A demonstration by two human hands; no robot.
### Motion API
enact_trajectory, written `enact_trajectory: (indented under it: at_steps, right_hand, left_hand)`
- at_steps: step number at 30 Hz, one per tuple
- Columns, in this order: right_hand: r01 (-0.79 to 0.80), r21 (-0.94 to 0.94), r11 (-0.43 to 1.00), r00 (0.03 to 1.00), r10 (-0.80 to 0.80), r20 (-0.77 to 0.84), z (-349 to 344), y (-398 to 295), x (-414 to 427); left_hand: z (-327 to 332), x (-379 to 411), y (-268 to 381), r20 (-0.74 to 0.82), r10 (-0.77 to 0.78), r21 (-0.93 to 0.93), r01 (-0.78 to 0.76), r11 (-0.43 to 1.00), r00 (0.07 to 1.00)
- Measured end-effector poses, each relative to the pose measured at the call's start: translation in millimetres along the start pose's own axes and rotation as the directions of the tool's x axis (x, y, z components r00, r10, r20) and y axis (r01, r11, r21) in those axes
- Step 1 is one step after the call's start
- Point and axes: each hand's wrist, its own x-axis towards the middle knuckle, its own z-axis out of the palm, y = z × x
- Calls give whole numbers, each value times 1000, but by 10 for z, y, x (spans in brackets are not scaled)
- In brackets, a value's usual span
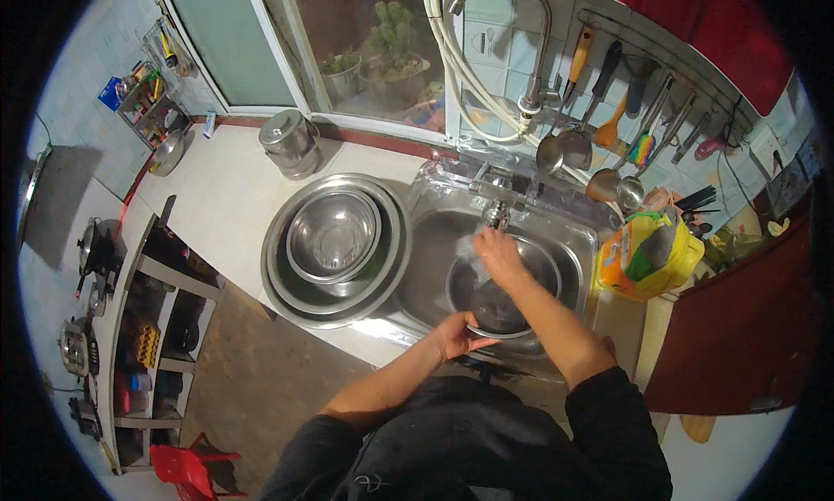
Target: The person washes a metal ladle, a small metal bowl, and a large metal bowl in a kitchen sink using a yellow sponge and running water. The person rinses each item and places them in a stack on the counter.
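A stainless steel basin [502,312] sits tilted in the sink [430,240]. My left hand [459,337] grips its near rim, with fingers under the edge. Over the basin's far side, just below the small tap [496,208], my right hand [500,253] holds a pale, blurred scrubbing pad [466,250]. Its exact material is hard to tell. To the left of the sink, nested steel bowls [332,230] of several sizes rest on the counter and the sink's drainboard.
A lidded steel pot [287,139] stands by the window. Above the sink rises a gooseneck faucet [541,51], and ladles and spatulas [580,126] hang on the wall. At the sink's right is a cut yellow plastic container [645,253]. A red stool [182,471] is at lower left.
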Motion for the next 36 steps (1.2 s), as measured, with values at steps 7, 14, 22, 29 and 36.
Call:
enact_trajectory:
  at_steps: [7, 14, 22, 29, 36]
  right_hand:
    - [85, -233, 969, 996, -74, 55, -151, 360, -389]
    - [-564, 494, 662, 821, 515, 248, 196, 155, -462]
    - [-616, 740, 269, 770, 11, 637, -21, -335, -619]
    - [277, 168, 946, 703, -319, 635, -232, 410, -761]
    - [451, 4, 892, 884, -447, 135, -254, 322, -347]
  left_hand:
    - [79, -76, 93, -39, 185, 136, -178, 975, 982]
    - [261, 80, -119, -72, 139, 200, -122, 972, 988]
    - [89, 16, 112, -22, 229, 263, -215, 940, 973]
    - [0, -92, 161, -102, 164, 279, -130, 951, 981]
    - [5, -13, -11, -35, 12, 121, -8, 993, 999]
